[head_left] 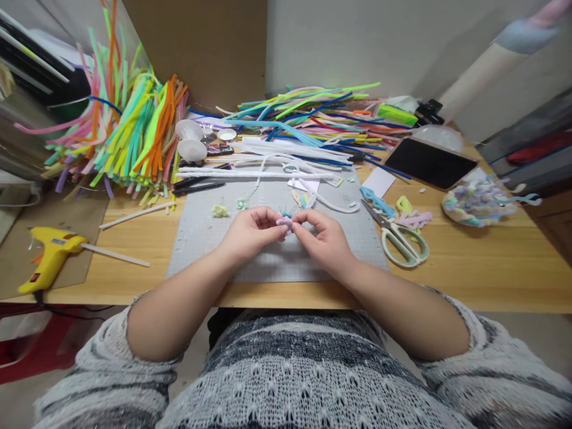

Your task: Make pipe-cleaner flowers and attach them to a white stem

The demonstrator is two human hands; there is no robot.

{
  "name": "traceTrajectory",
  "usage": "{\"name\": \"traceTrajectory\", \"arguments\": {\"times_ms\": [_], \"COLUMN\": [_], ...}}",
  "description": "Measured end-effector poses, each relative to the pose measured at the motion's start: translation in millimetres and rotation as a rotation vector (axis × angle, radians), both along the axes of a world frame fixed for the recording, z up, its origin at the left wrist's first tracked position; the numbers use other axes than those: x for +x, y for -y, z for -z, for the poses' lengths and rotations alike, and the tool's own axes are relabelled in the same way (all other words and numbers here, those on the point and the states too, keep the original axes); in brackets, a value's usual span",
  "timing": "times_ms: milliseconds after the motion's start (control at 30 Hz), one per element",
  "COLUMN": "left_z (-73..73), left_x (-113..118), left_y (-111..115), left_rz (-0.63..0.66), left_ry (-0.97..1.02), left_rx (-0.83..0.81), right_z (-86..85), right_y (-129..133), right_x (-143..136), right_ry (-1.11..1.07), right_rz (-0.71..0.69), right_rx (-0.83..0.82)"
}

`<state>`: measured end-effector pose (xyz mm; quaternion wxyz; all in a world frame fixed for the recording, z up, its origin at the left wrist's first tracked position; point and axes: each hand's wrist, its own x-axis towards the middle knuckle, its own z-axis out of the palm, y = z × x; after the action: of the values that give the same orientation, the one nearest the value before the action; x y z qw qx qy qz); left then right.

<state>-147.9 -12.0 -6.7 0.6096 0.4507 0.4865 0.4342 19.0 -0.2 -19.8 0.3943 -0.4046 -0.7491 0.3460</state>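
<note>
The left hand (250,235) and right hand (325,241) pinch a small pink piece (284,222) between their fingertips, over the grey mat (272,265) on the table (465,268). A yellow piece (219,211) and a green piece (242,204) lie near the left hand; scissors (417,259) rest by the mat's right edge.

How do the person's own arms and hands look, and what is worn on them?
The left hand and right hand wear no gloves; no watch or bracelet shows. The knitted sleeves, mottled grey and white, leave the forearms uncovered.
</note>
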Motion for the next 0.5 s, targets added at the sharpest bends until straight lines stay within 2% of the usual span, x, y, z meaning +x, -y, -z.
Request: {"name": "traceTrajectory", "arguments": {"times_ms": [233, 367, 500], "left_z": [2.8, 5.0, 3.0], "left_x": [0.8, 0.7, 1.8], "left_y": [-0.1, -1.8, -2.2], "left_rz": [-0.017, -0.059, -0.068], "left_ry": [0.088, 0.183, 0.206], "left_rx": [0.001, 0.073, 0.05], "right_z": [-4.6, -6.0, -2.2], "right_y": [6.8, 6.9, 5.1], "right_x": [0.0, -0.2, -1.4], "right_ry": [0.125, 0.082, -0.004], "right_rz": [0.041, 0.059, 0.04], "right_rx": [0.284, 0.222, 0.106]}}
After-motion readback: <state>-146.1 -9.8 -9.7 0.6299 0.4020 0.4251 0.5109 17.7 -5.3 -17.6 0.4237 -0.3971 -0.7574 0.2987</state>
